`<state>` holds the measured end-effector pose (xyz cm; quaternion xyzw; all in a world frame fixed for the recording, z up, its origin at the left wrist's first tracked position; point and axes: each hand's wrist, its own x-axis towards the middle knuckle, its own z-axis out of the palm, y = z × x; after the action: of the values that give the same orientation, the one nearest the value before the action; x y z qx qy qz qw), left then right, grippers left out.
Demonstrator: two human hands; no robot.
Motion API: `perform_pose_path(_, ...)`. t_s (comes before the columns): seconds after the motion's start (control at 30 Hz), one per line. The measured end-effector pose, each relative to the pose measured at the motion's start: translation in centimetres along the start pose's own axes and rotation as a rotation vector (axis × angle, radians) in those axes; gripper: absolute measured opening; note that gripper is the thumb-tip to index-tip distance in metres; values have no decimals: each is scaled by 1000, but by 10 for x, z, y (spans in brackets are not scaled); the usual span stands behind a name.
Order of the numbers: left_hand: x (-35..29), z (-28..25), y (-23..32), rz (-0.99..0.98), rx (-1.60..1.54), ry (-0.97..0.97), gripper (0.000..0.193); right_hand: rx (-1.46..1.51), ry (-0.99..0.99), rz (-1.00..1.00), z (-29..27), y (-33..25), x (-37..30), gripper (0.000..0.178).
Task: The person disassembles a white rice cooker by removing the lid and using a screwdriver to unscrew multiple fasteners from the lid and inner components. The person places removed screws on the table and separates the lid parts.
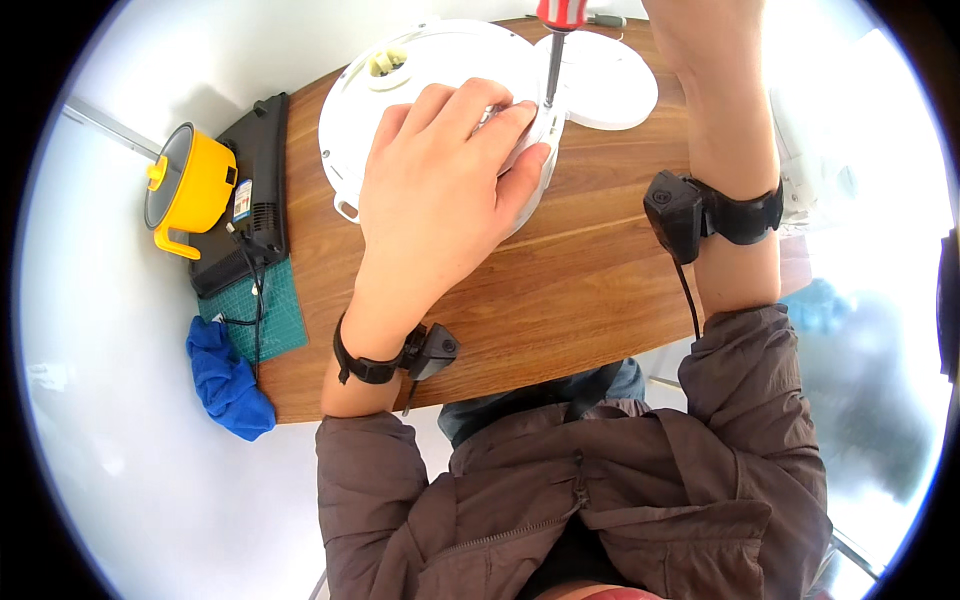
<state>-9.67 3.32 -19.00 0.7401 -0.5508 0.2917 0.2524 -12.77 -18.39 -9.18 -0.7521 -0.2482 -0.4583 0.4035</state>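
Observation:
My left hand (450, 165) rests on a white round housing (345, 125) on the table, fingers bent, thumb and index finger gripping its right rim. The housing has small screws along its edge, a cream round insert (387, 66) near the far left and a small loop at the near left. Beside thumb and index finger, a screwdriver (555, 62) with a red and white handle stands nearly upright, its tip at the rim. My right hand (705, 25) is at the top edge, its fingers outside the picture, so its hold on the screwdriver cannot be seen.
A white round disc (612, 80) lies right of the housing, with a grey-green handled tool (606, 19) behind. At left, a yellow pot (195, 190) stands on a black device (262, 150). Near it are a green cutting mat (285, 320), black cables and a blue cloth (230, 385).

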Motion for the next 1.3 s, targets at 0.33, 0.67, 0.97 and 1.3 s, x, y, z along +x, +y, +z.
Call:
perform_pose_path(0.33, 2, -1, 1, -8, 16, -26, 23, -84, 185, -4, 34, -21, -1, 42)
perform_pose_path(0.67, 5, -2, 2, -40, 0, -52, 25, 461, 47, -22, 29, 3, -4, 44)
perform_pose_path(0.97, 8, -2, 4, -58, 12, -83, 28, 738, 29, 140, 20, -24, -2, 50)
perform_pose_path(1.3, 12, -2, 7, -83, 33, -122, 32, 494, 256, 47, 30, 13, -20, 72)
